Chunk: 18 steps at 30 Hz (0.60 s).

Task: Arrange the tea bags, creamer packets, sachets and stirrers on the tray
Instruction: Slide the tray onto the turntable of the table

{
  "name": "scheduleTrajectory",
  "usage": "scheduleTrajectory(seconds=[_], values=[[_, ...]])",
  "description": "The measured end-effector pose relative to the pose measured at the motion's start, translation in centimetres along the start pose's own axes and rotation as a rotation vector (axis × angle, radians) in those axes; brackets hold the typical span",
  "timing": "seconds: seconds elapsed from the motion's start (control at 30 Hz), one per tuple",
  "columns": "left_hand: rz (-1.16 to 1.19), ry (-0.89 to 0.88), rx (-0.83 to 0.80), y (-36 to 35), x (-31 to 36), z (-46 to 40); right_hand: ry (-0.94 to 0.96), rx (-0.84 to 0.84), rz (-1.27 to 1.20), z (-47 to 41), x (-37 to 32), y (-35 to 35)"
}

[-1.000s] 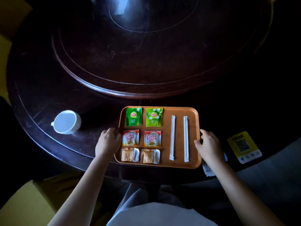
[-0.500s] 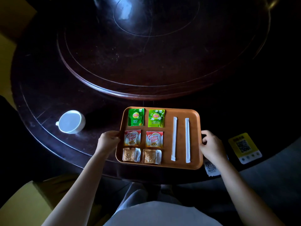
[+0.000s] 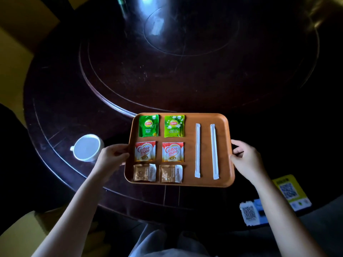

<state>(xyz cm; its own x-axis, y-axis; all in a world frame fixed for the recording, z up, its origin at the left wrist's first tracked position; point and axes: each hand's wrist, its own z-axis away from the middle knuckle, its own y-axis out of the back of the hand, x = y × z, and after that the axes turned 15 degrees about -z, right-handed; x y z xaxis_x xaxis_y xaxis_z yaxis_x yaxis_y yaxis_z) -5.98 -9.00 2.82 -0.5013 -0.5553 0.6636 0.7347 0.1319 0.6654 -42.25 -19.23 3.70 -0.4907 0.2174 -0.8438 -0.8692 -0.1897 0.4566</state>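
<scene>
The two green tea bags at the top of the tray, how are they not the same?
The left tea bag is a deeper green; the right tea bag is a lighter, yellowish green. The right one shows small white flowers near its top, the left one does not. Both carry a Lipton badge, look about the same size, and lie flat side by side, apart, along the tray's far edge.

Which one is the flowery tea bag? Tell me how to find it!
Find the orange tray on the dark table. Look along its far row: two green Lipton tea bags. Yours is the right-hand tea bag, paler lime green with white flowers, beside the darker tea bag.
</scene>
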Motion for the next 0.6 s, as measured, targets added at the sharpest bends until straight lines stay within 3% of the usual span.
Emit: scheduleTrajectory(seconds=[0.27,0.6], values=[[0.058,-0.057,-0.008,1.5,5.0,-7.3,0.044,0.011,0.007,-7.5,-4.7,0.2],[-0.033,-0.099,0.026,2.1,8.5,-18.1,0.032,0.070,-0.037,-17.2,-7.1,-1.6]])
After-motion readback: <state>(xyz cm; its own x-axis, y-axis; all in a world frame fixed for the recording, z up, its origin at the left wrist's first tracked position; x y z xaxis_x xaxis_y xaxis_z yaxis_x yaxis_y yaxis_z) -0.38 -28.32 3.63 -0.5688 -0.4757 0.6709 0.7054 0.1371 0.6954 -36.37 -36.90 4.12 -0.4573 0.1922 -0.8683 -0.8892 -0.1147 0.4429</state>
